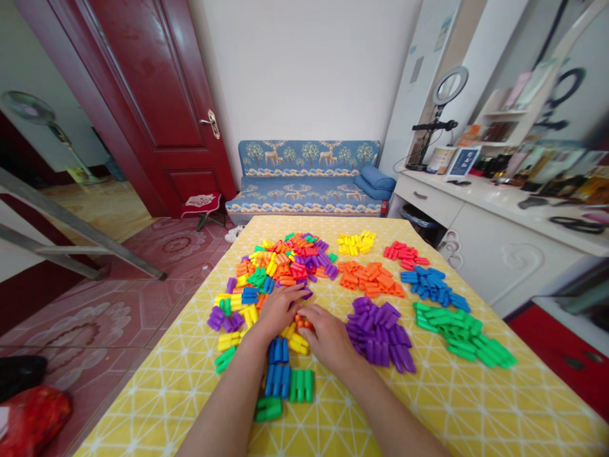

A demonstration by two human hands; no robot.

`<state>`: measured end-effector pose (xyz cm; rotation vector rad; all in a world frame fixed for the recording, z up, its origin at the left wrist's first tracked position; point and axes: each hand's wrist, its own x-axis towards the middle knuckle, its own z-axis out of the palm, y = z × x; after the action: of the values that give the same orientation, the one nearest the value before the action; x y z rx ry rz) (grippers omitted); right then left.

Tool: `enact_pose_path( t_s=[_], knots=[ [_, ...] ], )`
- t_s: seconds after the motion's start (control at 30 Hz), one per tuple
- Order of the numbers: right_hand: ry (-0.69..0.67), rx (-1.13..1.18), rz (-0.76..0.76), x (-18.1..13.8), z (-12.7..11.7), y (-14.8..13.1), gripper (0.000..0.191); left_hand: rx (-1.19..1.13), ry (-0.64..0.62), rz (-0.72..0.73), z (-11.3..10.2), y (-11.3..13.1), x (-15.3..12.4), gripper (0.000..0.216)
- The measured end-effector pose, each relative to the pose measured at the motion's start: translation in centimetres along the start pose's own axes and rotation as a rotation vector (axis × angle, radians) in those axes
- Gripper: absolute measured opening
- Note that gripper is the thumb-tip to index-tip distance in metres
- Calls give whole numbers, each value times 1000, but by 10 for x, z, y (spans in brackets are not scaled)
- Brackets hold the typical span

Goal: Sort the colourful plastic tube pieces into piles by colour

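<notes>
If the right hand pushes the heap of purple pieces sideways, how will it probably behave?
The purple heap is many loose small pieces, so it would likely scatter rather than move as one. The pieces look like hard, rounded plastic, so they seem light and stiff, and some may roll. The yellow tablecloth could wrinkle under a firm push.
</notes>
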<state>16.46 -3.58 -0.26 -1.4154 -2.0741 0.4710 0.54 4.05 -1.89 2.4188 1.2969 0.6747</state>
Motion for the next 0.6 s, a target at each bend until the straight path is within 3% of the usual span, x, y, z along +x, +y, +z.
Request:
enact_pose_path(
  t_s=[0.17, 0.3, 0.43, 0.53, 0.6],
  knots=[
    [14, 15, 44, 1, 6, 7, 18, -2, 4, 3, 2, -3, 0, 39],
    [110, 98, 85, 4, -4, 10, 18, -14, 5, 9, 1, -3, 1, 39],
    [401, 235, 201, 10, -36, 37, 21, -18, -17, -5, -2, 0, 0, 40],
    [712, 362, 339, 11, -64, 81, 37, -16, -21, -13, -3, 1, 0, 40],
    [850, 453, 429, 9, -77, 113, 45, -24, -17, -10, -3, 0, 1, 40]
  ],
)
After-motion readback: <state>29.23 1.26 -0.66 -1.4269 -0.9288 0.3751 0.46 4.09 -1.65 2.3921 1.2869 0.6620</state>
